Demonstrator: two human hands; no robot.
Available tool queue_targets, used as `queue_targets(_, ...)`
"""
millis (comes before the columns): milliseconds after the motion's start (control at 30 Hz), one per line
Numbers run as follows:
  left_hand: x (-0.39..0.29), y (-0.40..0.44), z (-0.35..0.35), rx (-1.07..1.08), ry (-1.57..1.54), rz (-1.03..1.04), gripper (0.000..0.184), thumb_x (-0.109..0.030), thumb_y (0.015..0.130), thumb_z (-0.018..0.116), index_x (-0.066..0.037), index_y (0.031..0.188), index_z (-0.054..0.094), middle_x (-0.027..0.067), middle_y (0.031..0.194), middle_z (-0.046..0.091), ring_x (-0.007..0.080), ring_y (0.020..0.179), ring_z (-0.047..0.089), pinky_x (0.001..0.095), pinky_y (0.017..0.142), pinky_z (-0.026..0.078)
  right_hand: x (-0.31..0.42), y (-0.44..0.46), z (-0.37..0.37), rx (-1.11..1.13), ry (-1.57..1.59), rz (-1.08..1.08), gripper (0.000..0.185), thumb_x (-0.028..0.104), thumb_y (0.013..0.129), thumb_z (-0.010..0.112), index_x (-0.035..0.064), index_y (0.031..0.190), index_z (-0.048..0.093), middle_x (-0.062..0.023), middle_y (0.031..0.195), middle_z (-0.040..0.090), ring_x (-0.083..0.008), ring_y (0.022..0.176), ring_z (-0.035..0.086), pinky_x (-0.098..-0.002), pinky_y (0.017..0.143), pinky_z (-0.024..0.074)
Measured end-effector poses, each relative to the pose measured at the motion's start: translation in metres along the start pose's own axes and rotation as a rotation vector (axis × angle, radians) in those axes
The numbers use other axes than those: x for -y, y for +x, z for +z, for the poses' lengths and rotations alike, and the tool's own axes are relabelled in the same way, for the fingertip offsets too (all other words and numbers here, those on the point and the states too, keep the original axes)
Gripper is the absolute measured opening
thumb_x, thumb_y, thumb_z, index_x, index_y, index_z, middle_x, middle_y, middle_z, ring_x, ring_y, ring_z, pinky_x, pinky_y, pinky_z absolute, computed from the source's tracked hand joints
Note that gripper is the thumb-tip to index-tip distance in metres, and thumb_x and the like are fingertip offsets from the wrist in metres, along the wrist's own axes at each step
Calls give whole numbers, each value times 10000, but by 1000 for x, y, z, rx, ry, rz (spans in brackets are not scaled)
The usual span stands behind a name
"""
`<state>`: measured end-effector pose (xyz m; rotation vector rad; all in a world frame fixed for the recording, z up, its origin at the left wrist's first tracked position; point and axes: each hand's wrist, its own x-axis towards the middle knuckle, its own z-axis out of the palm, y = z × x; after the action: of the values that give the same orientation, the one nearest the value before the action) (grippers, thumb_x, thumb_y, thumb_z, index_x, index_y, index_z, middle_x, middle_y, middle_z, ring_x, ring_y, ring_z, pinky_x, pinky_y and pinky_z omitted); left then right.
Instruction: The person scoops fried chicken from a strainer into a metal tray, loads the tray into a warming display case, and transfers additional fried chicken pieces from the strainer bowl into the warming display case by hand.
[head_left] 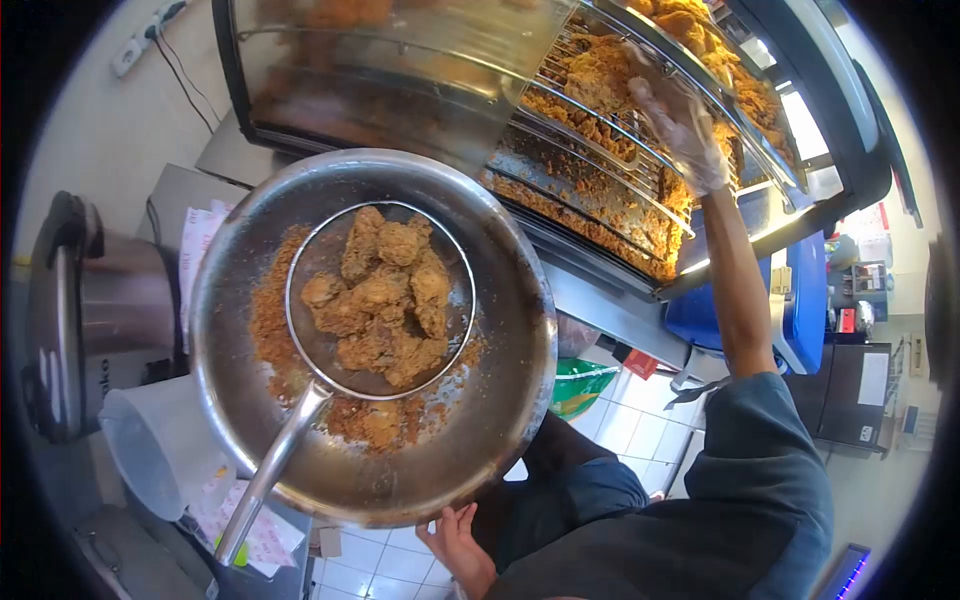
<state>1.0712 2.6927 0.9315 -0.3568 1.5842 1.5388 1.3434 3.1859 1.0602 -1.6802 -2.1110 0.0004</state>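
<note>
My left hand [458, 550] is at the near rim of a wide metal bowl [520, 400], its fingers closed against the edge. Inside the bowl rests a round wire strainer [318, 392] with a long metal handle, heaped with fried chicken pieces [385, 295]. Loose brown crumbs [275, 310] lie around the strainer. My right hand [685, 125], in a clear plastic glove, reaches into a heated display case [590, 255]. It is beside fried chicken [595, 80] on a wire rack [600, 150]. Its fingertips are blurred and partly hidden by the rack bars, so its grip is unclear.
A metal cooker [120, 310] and a translucent plastic container [155, 440] stand at left. A blue cooler box [800, 310] is to the right below the case. The case's raised frame [845, 110] surrounds my right arm. A green bag [583, 385] is beyond the bowl.
</note>
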Motion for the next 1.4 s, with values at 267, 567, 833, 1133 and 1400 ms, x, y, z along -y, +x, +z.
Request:
queue_targets(267, 4, 4, -4, 80, 45, 48, 420, -134, 952, 635, -5, 1216, 335, 207, 1089, 558, 289, 894, 633, 408, 866, 578, 51, -17, 23, -149, -297, -165, 784, 706, 871, 540, 125, 1397, 556, -192, 1457, 490, -391, 1388, 395, -486, 1157, 308)
queue_targets(567, 8, 19, -16, 133, 67, -7, 494, -140, 926, 669, 7, 1245, 322, 225, 1162, 555, 306, 900, 662, 390, 804, 594, 81, -19, 21, -249, 7, 292, 776, 593, 854, 572, 105, 1446, 453, -309, 1444, 435, -441, 1414, 326, -642, 1088, 289)
queue_targets(833, 13, 35, -30, 221, 73, 2, 395, -165, 936, 665, 44, 1188, 444, 188, 1046, 603, 261, 851, 658, 368, 807, 601, 2, -26, 40, -383, -438, 254, 597, 596, 960, 424, 143, 1320, 569, -167, 1291, 605, -359, 1212, 549, -570, 1012, 375)
queue_targets(1133, 9, 24, -25, 206, 89, 60, 367, -205, 951, 646, 73, 1161, 529, 178, 1001, 652, 240, 844, 666, 361, 804, 596, -51, -32, 19, -289, -448, 278, 499, 564, 981, 412, 194, 1244, 618, -118, 1220, 655, -324, 1186, 583, -609, 1014, 354)
queue_targets(1400, 5, 17, -21, 175, 65, 44, 418, -199, 930, 683, 16, 1168, 415, 172, 1083, 560, 285, 905, 648, 382, 829, 593, -233, 25, 108, -287, -387, -76, 457, 272, 953, 550, 180, 1389, 451, -157, 1073, 620, -302, 781, 613, -421, 650, 564)
